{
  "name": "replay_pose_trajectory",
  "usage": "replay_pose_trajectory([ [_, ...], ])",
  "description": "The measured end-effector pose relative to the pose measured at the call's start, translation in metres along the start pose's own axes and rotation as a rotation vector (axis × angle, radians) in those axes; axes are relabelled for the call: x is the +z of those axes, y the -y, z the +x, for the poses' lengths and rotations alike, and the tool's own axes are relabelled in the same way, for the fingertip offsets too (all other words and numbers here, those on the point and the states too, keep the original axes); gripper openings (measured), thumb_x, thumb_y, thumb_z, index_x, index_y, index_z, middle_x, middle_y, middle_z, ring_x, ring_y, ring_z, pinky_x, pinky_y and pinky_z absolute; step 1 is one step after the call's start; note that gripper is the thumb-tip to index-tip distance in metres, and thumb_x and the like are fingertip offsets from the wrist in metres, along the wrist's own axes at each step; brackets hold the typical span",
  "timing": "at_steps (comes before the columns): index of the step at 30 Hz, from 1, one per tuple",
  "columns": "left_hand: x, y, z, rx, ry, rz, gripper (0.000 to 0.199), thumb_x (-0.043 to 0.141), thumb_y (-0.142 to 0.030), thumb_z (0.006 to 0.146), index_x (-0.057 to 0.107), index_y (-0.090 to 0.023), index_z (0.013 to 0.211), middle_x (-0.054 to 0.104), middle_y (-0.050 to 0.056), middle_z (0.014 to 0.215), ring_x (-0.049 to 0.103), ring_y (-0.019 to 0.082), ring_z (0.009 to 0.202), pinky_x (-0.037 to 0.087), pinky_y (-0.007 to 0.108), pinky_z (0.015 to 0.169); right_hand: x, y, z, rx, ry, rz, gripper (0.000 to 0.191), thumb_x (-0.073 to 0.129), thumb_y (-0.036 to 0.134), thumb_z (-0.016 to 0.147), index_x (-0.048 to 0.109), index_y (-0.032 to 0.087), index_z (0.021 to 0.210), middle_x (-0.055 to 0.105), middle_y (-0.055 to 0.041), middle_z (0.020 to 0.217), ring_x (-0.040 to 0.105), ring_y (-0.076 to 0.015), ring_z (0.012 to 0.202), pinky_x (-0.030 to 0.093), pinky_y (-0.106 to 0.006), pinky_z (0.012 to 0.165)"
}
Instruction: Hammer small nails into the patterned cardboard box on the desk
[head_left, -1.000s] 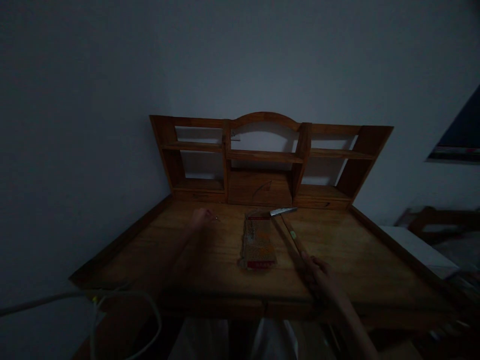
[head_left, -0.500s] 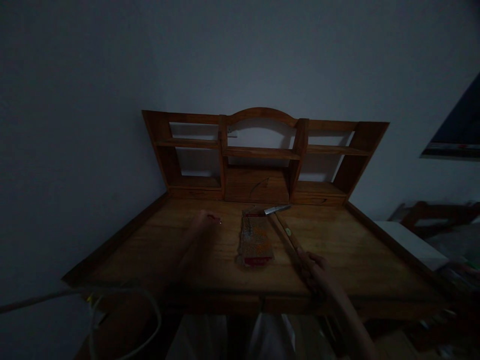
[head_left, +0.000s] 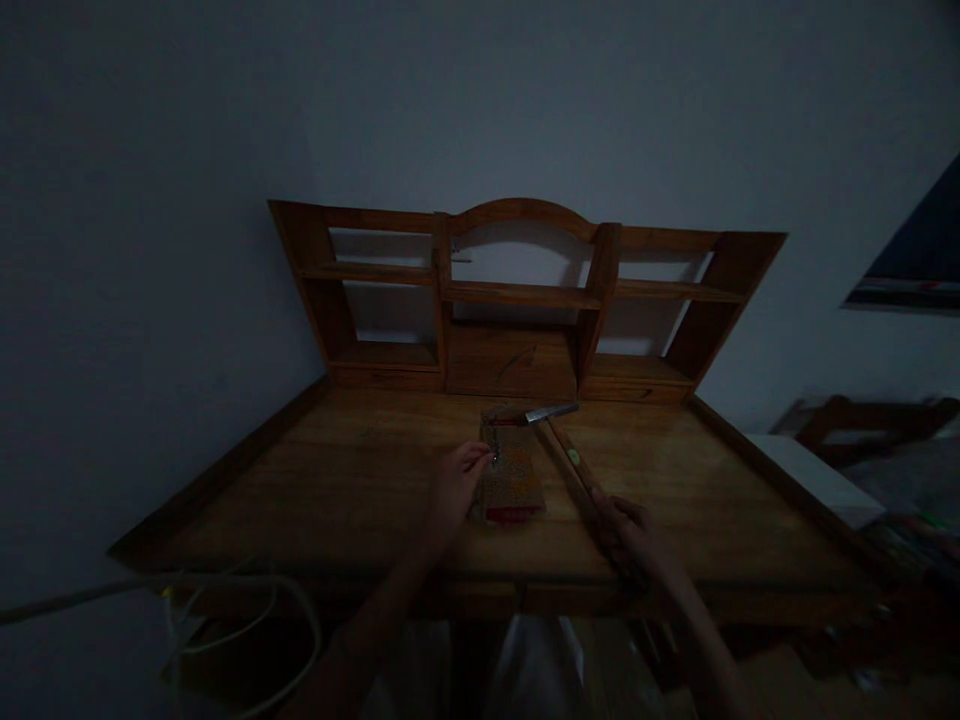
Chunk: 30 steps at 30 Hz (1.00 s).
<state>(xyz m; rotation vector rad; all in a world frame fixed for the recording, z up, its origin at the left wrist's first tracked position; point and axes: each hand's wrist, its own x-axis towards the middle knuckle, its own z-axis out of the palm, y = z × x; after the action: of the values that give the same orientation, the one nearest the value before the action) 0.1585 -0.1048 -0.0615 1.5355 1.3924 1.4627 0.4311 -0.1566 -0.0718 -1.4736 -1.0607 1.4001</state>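
A worn board with red edges point(head_left: 519, 482) lies on the wooden desk point(head_left: 360, 480), with small bits scattered over its upper left part. Over the board's left edge is my left hand point(head_left: 459, 482), its fingertips pinched on a tiny shiny object point(head_left: 494, 457) too small to name. My right hand point(head_left: 626, 530) is closed round the wooden handle of a hammer point(head_left: 574, 455). The hammer's metal head hangs over or rests at the board's top right corner; which of the two cannot be told.
A wooden shelf unit point(head_left: 517, 294) stands along the desk's back. Pale cord point(head_left: 296, 590) loops at the lower left. To the right are a white surface point(head_left: 817, 478) and a wooden chair point(head_left: 874, 415).
My left hand has moved right, from the desk left of the board to the board's left edge. My right hand and the hammer have stayed nearly still. The view has shifted slightly.
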Motion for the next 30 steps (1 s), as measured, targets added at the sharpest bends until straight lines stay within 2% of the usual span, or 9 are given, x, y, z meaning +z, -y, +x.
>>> replay_pose_trajectory([
  [5, 0.006, 0.014, -0.002, 0.043, 0.032, 0.073, 0.016, 0.057, -0.035, 0.084, 0.063, -0.021, 0.087, 0.072, 0.003, 0.084, 0.069, 0.018, 0.08, 0.054, 0.028, 0.073, 0.001, -0.001, 0.003, -0.009, -0.014, -0.003, 0.047, 0.058, 0.067, 0.072, 0.045, 0.022, 0.075, 0.034, 0.0114, 0.045, 0.027, -0.0042, 0.031, 0.021, -0.015, 0.028],
  [16, 0.012, 0.006, 0.0, 0.097, 0.026, 0.202, 0.008, 0.058, -0.028, 0.082, 0.064, -0.022, 0.083, 0.071, 0.001, 0.08, 0.068, 0.017, 0.073, 0.051, 0.026, 0.066, 0.0, 0.002, 0.002, 0.002, -0.019, -0.044, 0.048, 0.057, 0.068, 0.074, 0.044, 0.022, 0.075, 0.036, 0.0106, 0.046, 0.028, -0.0039, 0.03, 0.021, -0.015, 0.028],
  [30, 0.011, 0.016, 0.003, 0.097, 0.087, 0.292, 0.012, 0.059, -0.03, 0.084, 0.066, -0.02, 0.081, 0.071, 0.002, 0.079, 0.067, 0.015, 0.071, 0.05, 0.024, 0.067, 0.0, 0.006, -0.002, -0.02, 0.016, -0.041, 0.049, 0.057, 0.068, 0.072, 0.046, 0.021, 0.075, 0.035, 0.0107, 0.047, 0.027, -0.0035, 0.031, 0.022, -0.016, 0.029],
])
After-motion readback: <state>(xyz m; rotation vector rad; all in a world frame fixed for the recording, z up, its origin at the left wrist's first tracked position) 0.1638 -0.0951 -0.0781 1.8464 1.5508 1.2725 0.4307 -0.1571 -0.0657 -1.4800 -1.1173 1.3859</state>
